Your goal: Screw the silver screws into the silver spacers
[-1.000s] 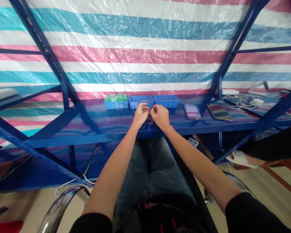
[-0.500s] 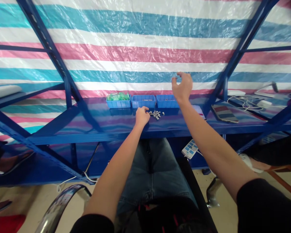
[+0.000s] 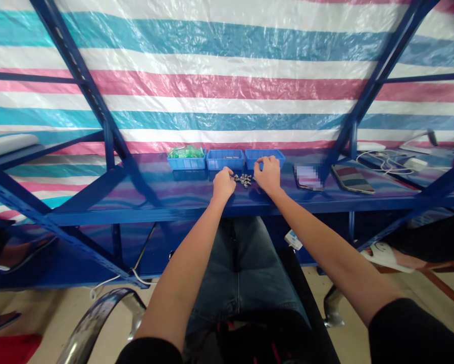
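A small pile of metal screw-like pieces [image 3: 245,180] lies on the blue shelf top between my two hands. At its left edge rests my left hand [image 3: 223,185], fingers curled in and closed; whatever is inside them is hidden. My right hand [image 3: 269,175] is at the pile's right edge, thumb and forefinger bent and slightly apart, with nothing visible between them. Behind the hands stand three blue bins: the left bin [image 3: 187,163] has green plastic packets [image 3: 189,151], the middle bin [image 3: 225,161] holds a few small pieces, and the right bin [image 3: 250,157] is partly covered by my right hand.
Two phone-like devices [image 3: 308,177] [image 3: 351,179] lie on the shelf to the right, with white cables [image 3: 386,161] beyond. Blue metal posts [image 3: 115,139] rise on both sides before a striped plastic sheet [image 3: 227,86]. A power strip [image 3: 293,239] shows under the shelf.
My right hand has come down from above the right bin to the right side of the pile. My left hand has stayed at the pile's left edge.
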Demonstrator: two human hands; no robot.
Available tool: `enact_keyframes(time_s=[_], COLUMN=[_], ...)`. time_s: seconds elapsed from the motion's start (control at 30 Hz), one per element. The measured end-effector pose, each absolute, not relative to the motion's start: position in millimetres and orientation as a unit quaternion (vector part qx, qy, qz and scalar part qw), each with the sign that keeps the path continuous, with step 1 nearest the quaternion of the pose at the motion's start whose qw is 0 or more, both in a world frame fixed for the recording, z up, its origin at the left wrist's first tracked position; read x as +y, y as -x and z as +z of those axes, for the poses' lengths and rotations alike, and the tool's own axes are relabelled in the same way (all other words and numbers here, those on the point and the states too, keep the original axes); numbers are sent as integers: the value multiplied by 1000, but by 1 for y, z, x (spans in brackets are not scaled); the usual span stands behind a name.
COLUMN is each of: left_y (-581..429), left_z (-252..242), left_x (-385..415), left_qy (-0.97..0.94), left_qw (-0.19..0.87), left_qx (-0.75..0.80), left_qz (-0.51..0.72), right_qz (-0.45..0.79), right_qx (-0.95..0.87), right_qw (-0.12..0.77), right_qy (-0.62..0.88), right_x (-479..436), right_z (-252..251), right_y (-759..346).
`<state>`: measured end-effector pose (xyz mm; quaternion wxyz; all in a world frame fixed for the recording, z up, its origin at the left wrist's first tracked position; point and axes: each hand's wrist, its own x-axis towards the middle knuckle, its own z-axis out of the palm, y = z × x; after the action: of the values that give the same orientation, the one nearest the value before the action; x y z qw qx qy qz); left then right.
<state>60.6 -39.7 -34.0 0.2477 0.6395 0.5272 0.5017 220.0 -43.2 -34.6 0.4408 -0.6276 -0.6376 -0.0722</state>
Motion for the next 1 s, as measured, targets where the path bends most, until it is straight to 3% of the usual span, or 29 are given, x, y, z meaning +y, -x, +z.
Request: enact_keyframes(time_s=[0.23, 0.43, 1.0], left_y=[-54, -54, -55], left_z=[-35, -31, -25], left_x=[-33, -36, -40], left_qy=[-575, -572, -546], left_qw=[353, 444, 501], left_qx=[477, 412, 382], left_qz=[564, 553, 552], right_qz=[-90, -94, -75], right_qx=[-782, -787, -769], right_qw=[376, 370, 392], right_qy=[489, 485, 499], right_x=[-64, -63, -64], right_z=[-33, -33, -31], right_y=[-185, -179, -182])
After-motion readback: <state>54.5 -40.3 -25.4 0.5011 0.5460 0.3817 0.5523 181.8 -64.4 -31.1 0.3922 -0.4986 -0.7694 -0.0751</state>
